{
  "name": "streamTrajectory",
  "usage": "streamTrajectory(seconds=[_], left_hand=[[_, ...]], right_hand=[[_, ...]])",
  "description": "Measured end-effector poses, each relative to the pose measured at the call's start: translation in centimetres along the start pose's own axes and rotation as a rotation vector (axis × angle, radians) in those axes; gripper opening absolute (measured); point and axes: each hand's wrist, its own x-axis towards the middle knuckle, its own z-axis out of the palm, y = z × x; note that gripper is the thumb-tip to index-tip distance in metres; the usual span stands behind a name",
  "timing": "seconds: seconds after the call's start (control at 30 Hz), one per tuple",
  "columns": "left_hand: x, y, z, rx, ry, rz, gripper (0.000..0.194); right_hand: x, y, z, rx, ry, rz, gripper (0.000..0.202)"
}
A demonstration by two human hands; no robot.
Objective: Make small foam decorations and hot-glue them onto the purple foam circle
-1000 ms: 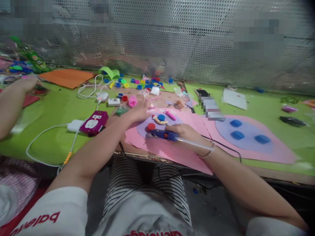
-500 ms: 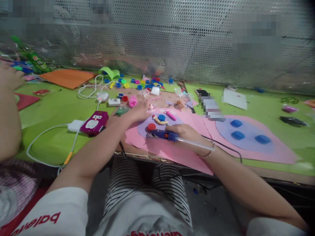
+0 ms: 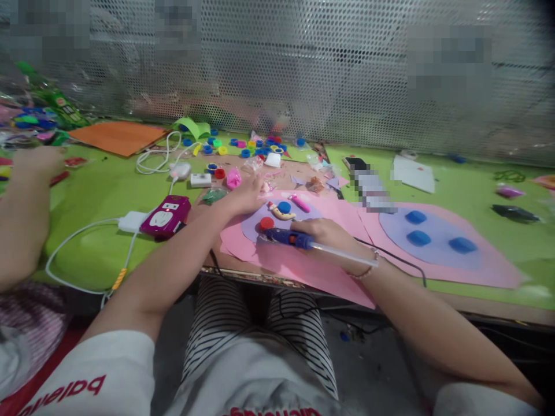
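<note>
In my right hand [image 3: 318, 232] is a blue hot glue gun [image 3: 288, 237], its clear glue stick jutting out towards my wrist. The nozzle end is close to a red bottle cap [image 3: 266, 223] on the round purple paper [image 3: 251, 215]. My left hand [image 3: 249, 195] is by the upper left edge of this paper, fingers curled around a small pinkish-white piece that is mostly hidden. Between the hands are a blue cap [image 3: 284, 207], a cream banana-shaped charm [image 3: 281, 214] and a pink stick-shaped charm [image 3: 300, 203]. Pink paper [image 3: 321, 271] lies underneath.
A second pink sheet [image 3: 498, 274] with a purple round and three blue caps lies right. Behind are a phone [image 3: 358, 164], loose caps [image 3: 245, 153] and small bags. A magenta device [image 3: 168, 216] with white cables sits left. A co-worker's arm [image 3: 26, 214] reaches in.
The co-worker's hand at the left has moved down and towards the right. My own two hands and the glue gun look the same as before.
</note>
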Motion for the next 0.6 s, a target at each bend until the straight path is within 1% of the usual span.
streamTrajectory(seconds=[0.1, 0.23, 0.37, 0.6], left_hand=[[0.15, -0.31, 0.25, 0.012, 0.038, 0.005, 0.039], [0.21, -0.52, 0.37, 0.013, 0.032, 0.004, 0.048], [0.11, -0.21, 0.1, 0.062, 0.022, 0.017, 0.052], [0.05, 0.42, -0.21, 0.108, 0.008, -0.016, 0.056]], right_hand=[[0.01, 0.09, 0.06, 0.002, 0.0, 0.001, 0.01], [0.01, 0.15, 0.09, -0.013, -0.013, 0.014, 0.011], [0.03, 0.11, 0.01, -0.01, -0.028, 0.017, 0.011], [0.06, 0.08, -0.04, -0.012, -0.016, -0.013, 0.01]])
